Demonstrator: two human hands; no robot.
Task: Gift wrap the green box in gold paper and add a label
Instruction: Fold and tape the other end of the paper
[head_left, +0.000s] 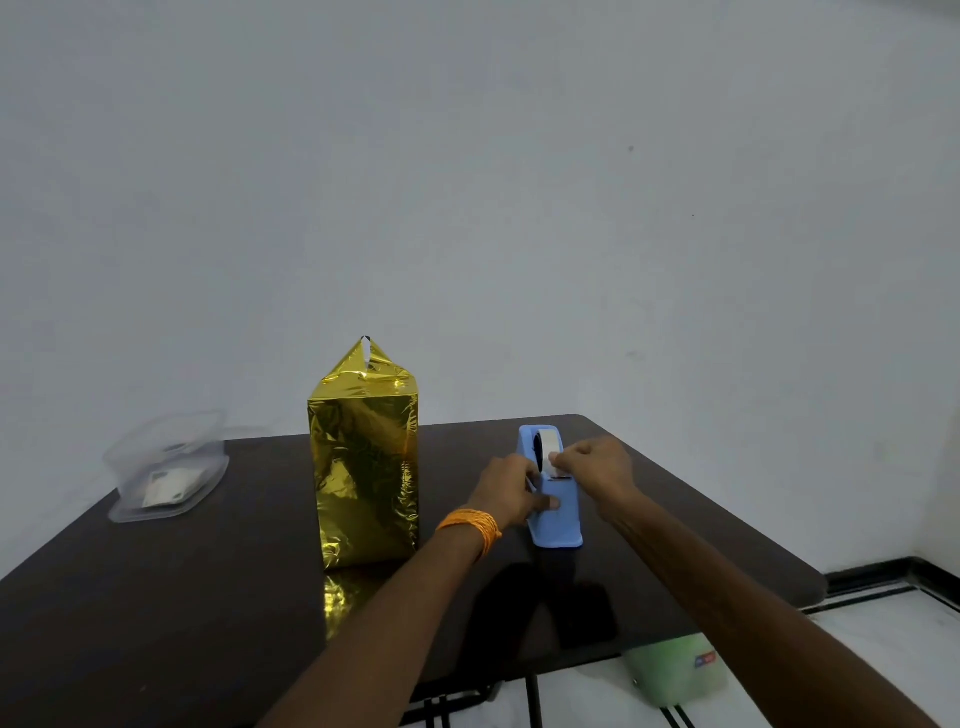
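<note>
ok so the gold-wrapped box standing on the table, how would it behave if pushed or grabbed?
Probably tippy: the gold-wrapped box stands tall on a narrow base, so a high push may topple it. Its shiny foil looks slick and crinkly, so a light grip could slip. The paper peak on top looks floppy.

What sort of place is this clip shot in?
Probably a bare indoor room set up for wrapping: plain wall, dark table on a tiled floor, a gold-wrapped box, and a tape dispenser the left hand holds while the right hand pinches its tape.
</note>
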